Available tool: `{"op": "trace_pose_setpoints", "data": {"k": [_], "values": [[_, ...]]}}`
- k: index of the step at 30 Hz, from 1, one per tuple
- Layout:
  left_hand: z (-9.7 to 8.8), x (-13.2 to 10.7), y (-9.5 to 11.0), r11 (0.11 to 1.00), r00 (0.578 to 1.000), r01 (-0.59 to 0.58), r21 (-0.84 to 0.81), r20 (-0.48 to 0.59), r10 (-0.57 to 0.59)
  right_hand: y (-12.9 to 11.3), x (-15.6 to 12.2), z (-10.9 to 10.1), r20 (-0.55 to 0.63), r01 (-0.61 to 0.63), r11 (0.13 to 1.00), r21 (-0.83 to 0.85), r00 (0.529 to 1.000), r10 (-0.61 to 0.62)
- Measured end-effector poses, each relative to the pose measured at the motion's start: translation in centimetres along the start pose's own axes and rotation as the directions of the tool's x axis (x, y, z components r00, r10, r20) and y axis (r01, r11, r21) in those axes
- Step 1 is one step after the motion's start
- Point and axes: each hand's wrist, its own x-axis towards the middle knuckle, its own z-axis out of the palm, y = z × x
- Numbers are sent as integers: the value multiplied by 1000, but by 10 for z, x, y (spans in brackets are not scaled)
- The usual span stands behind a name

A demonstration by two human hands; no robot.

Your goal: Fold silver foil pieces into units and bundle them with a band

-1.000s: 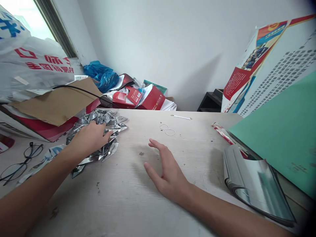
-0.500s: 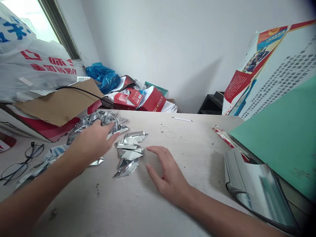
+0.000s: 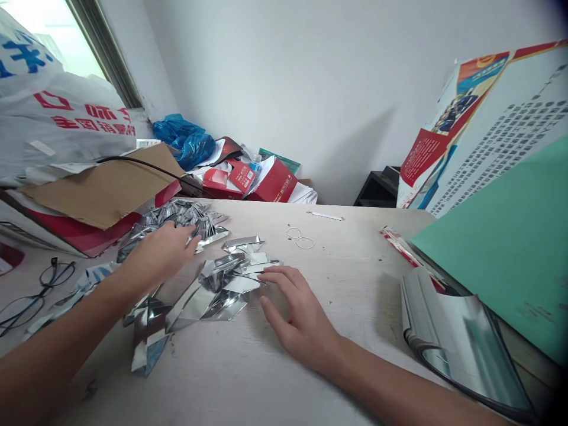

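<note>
A heap of folded silver foil pieces [image 3: 177, 216] lies at the table's left, by a cardboard box. My left hand [image 3: 157, 254] rests on it with its fingers curled over the pieces. More foil pieces [image 3: 213, 290] are spread out toward the middle of the table. My right hand [image 3: 297, 310] lies open and flat on the table, its fingertips touching the right edge of the spread pieces.
Two small rings [image 3: 299, 238] and a thin white strip [image 3: 326, 216] lie further back. A stack of silver sheets [image 3: 461, 337] sits at the right under a green board [image 3: 510, 248]. Glasses [image 3: 31, 293] lie at the far left. Red boxes [image 3: 261, 177] and a blue bag [image 3: 184, 139] crowd the back.
My left hand has dragged foil pieces out of the heap toward the middle of the table. My right hand has shifted slightly to meet them.
</note>
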Motion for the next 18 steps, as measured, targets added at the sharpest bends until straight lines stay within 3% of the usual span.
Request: {"op": "trace_pose_setpoints", "data": {"k": [4,10,15,18], "values": [[12,9,-14,995,992,-68,75,112,60,-1,0,0,6,-5,1000,0,1000,5],[10,-2,10,980,966,-170,-101,177,186,-1,0,0,19,-27,1000,9,999,27],[4,3,15,988,994,-94,-126,44,100,-1,0,0,15,-16,1000,12,1000,16],[5,11,22,988,993,-74,-137,78,86,-1,0,0,2,-7,1000,5,1000,7]]}}
